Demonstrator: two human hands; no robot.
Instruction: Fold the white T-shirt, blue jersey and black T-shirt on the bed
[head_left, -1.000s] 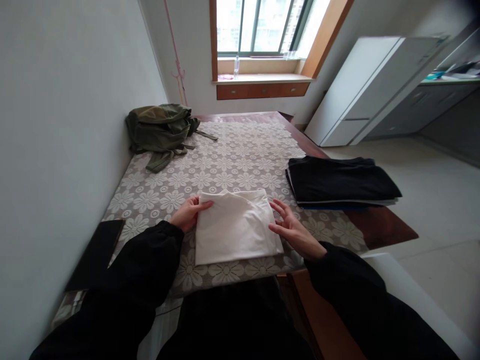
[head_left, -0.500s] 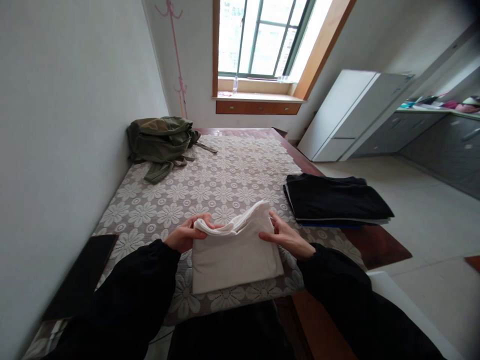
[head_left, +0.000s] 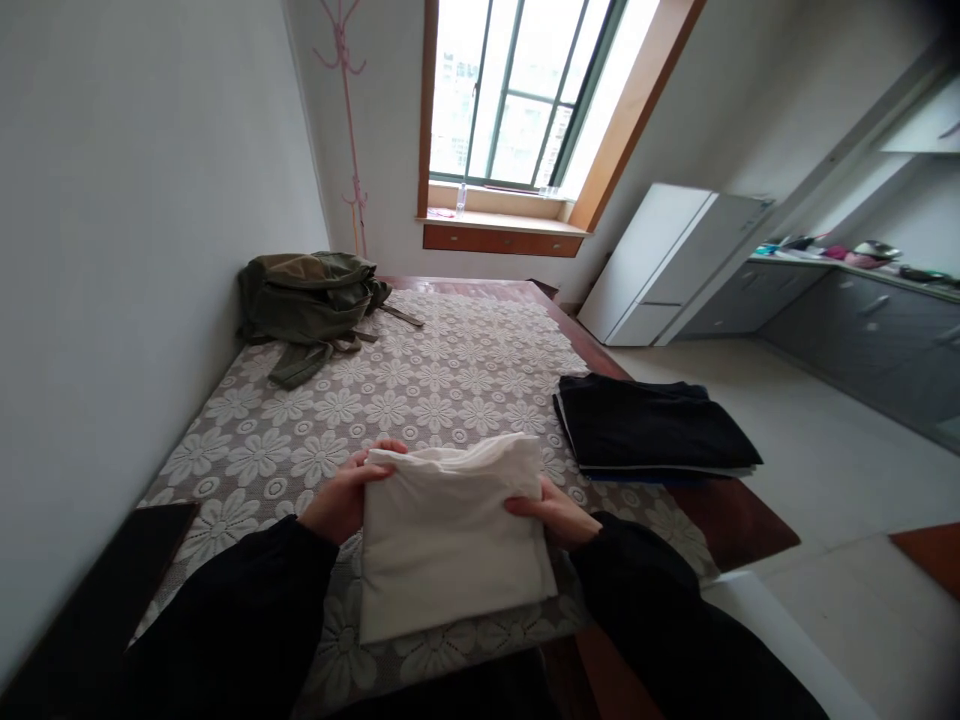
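A folded white cloth garment (head_left: 454,555) is held up between my two hands near the front edge of the table; its exact kind does not show. My left hand (head_left: 345,495) grips its upper left corner, thumb in front and fingers behind. On the other side, my right hand (head_left: 553,512) pinches the right edge, its thumb lying across the front and the other fingers hidden behind the fabric. The top edge is slightly wavy, and the bottom edge hangs close to the patterned tablecloth (head_left: 431,410); whether it touches cannot be made out.
To the right lies a stack of folded dark clothes (head_left: 652,425). An olive backpack (head_left: 307,300) rests at the far left against the wall. A flat black object (head_left: 112,580) lies at the near left. Beyond the table stand a white fridge (head_left: 652,260) and a pink coat rack (head_left: 349,120).
My hands have raised the white garment's top, so its front looks taller and its upper edge straighter. The view has tilted up and shifted slightly right.
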